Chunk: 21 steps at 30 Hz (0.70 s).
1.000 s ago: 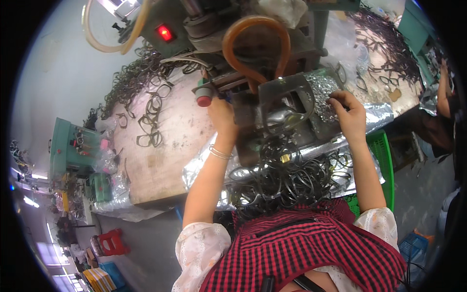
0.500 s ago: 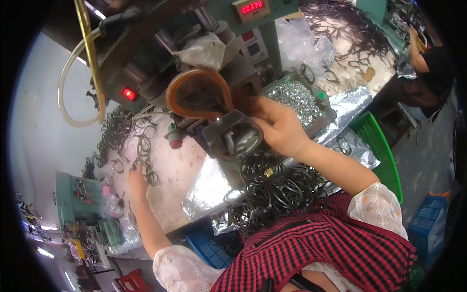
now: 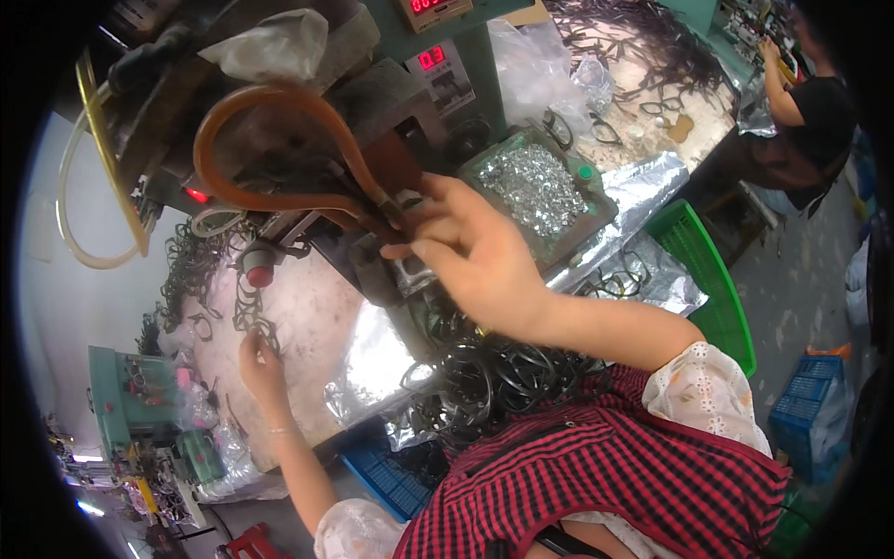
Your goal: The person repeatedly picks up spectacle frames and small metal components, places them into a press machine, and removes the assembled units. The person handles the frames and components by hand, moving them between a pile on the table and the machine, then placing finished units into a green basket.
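Note:
My right hand (image 3: 489,265) is at the front of a press machine (image 3: 400,98), thumb stretched out and fingers apart, beside the lower end of a looped brown hose (image 3: 270,200). Its fingertips are partly lost against the dark parts there; I see nothing clearly held. At the left, my left hand (image 3: 263,368) has its fingers closed on a dark eyeglass frame (image 3: 250,303), one of several lying in a row on the pale worktop (image 3: 303,326). A metal tray of shiny bits (image 3: 535,191) stands right of my right hand. Below it lies a heap of black frames (image 3: 503,377).
A round red button (image 3: 259,270) sits left of the press. Silver foil (image 3: 372,349) covers the worktop's front edge. A green basket (image 3: 712,279) stands at the right, a blue crate (image 3: 386,470) below the worktop. Another person (image 3: 815,112) works at the far right.
The view has shifted, and the machine appears further left and higher. My right thumb now stretches out, and the dark boxy part below the hose no longer shows clearly. My left hand stays by the frames.

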{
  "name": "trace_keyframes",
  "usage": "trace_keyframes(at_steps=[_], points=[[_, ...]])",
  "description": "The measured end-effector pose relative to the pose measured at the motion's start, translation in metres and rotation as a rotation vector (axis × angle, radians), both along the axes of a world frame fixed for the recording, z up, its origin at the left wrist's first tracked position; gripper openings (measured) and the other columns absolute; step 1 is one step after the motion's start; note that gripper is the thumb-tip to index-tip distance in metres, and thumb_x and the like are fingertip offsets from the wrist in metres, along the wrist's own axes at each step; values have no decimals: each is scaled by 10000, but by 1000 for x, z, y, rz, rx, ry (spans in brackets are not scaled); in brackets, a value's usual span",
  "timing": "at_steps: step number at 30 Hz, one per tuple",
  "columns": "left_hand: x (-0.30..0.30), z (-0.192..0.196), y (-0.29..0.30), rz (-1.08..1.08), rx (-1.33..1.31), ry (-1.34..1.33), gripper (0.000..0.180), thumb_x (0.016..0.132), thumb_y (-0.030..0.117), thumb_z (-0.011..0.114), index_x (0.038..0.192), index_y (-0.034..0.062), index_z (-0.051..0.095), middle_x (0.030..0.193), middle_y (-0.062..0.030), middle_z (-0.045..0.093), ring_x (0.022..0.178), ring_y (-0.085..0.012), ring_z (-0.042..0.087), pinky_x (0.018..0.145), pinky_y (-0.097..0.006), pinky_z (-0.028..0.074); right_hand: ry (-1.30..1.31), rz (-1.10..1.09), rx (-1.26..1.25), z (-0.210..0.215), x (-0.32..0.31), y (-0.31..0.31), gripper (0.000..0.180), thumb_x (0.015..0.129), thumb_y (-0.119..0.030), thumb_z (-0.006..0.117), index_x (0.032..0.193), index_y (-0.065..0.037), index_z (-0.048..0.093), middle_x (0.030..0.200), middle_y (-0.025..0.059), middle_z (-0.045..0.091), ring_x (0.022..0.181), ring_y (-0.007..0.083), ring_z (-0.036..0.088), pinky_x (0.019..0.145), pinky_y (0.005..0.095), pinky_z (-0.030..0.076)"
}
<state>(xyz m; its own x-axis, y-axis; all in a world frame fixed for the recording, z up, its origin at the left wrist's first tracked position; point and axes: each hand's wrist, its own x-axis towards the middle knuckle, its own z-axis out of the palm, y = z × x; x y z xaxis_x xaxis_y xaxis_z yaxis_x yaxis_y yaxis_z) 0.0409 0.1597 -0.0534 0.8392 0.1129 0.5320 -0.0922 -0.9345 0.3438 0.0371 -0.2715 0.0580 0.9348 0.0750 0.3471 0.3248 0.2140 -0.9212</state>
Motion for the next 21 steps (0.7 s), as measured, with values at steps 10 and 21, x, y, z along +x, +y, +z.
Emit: trace_keyframes(at_steps=[10, 21], points=[[-46, 102, -179, -527, -674, 617, 227, 921, 77, 585, 1119, -31, 611, 1059, -115, 665, 953, -177, 639, 854, -294, 496, -234, -87, -561, -33, -2, -112, 428, 860, -149, 617, 1266, -24, 565, 1216, 153, 624, 1085, 249, 612, 930, 346, 481], [-96, 65, -219, -497, 154, 1066, 682, 797, 561, 680, 1203, 18, 604, 1066, -218, 660, 958, -358, 634, 827, -389, 486, 136, 84, -1291, -248, -79, -216, 997, 650, -416, 825, 1463, -89, 349, 1372, 268, 473, 1294, 415, 432, 1086, 431, 352]])
